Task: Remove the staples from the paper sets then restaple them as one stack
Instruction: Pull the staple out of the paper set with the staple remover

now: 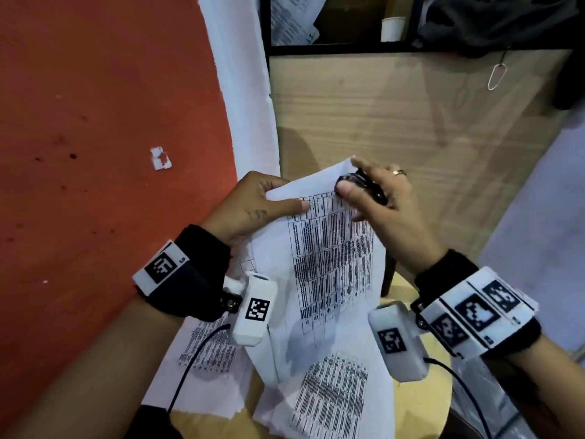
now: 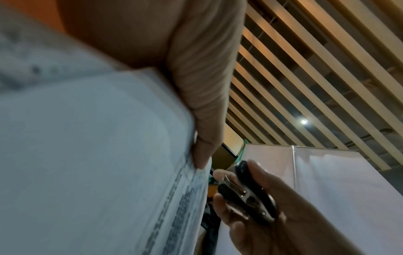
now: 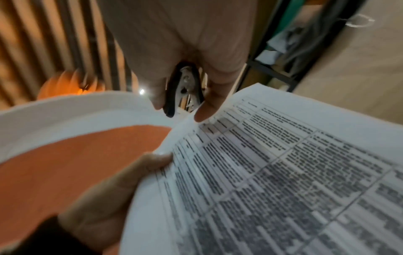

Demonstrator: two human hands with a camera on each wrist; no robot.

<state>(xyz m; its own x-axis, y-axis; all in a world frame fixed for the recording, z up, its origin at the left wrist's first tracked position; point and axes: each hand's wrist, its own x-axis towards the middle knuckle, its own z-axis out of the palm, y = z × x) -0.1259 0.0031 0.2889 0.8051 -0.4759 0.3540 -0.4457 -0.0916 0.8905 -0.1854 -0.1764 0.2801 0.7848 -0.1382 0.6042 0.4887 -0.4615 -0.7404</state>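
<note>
Paper set (image 1: 332, 248), white sheets printed with a dense black table, held tilted up off the round wooden stool (image 1: 414, 394). My left hand (image 1: 250, 204) pinches its top-left corner, thumb flat on the print. My right hand (image 1: 380, 201) grips a black-and-metal staple remover (image 1: 364, 185) at the top edge, thumb touching the sheet. More printed sheets (image 1: 329, 397) lie below; orange wall (image 1: 95, 122) close left, wooden panel (image 1: 411, 122) ahead.

Dim warm indoor light, small ceiling lamp (image 2: 304, 121) glaring, wrist views soft and blurred, wide-angle bending at edges
</note>
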